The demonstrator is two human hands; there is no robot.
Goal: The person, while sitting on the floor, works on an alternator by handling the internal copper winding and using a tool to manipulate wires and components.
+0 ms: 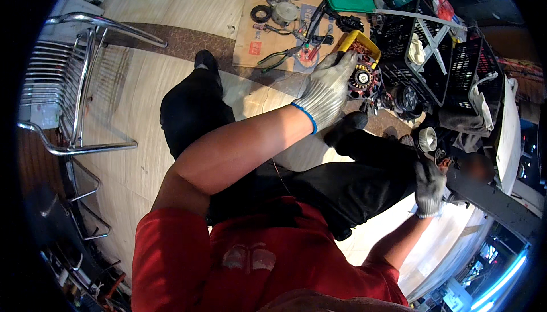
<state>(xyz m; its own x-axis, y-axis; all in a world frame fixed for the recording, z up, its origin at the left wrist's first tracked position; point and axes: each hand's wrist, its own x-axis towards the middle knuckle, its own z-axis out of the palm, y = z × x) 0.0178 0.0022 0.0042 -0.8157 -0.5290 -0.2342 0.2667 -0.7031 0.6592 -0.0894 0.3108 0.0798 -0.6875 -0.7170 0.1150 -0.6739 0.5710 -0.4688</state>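
The left hand [327, 88], in a white glove, grips a round motor part [364, 78] with copper coils, beside the black crates [439, 61]. The right hand [430, 185] closes around a small dark part [442, 162] near the knee.

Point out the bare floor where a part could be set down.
Free: pale wood-pattern floor between the steel-tube chair and the black-trousered legs. Crowded: the brown cardboard sheet strewn with pulleys and pliers, and the black plastic crates beside the white-gloved left hand.
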